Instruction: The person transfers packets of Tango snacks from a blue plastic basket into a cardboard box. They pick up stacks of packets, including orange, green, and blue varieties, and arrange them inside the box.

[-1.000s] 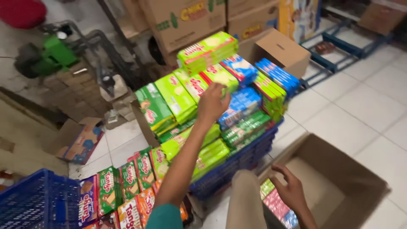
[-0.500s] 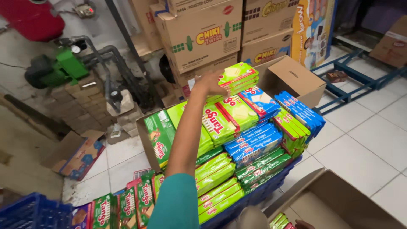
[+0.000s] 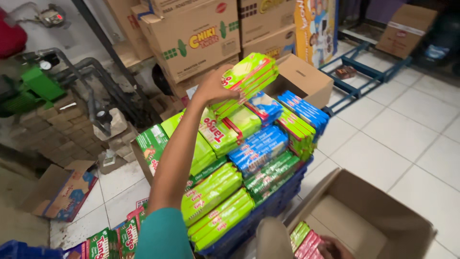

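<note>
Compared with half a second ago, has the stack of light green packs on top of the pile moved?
Yes. The left hand grips the stack of light green packs and has tilted and lifted it off the pile.

The left arm runs from the teal sleeve at 7 o'clock straight up toward 12, elbow nearly locked, forearm bare. The left hand (image 3: 212,86) sits just above centre, wrist bent back, fingers curled toward 2 o'clock and closed in a grip, thumb on the near side. The right hand (image 3: 334,249) shows only at the 5 o'clock edge: knuckles and part of the fingers, its state unclear.
</note>
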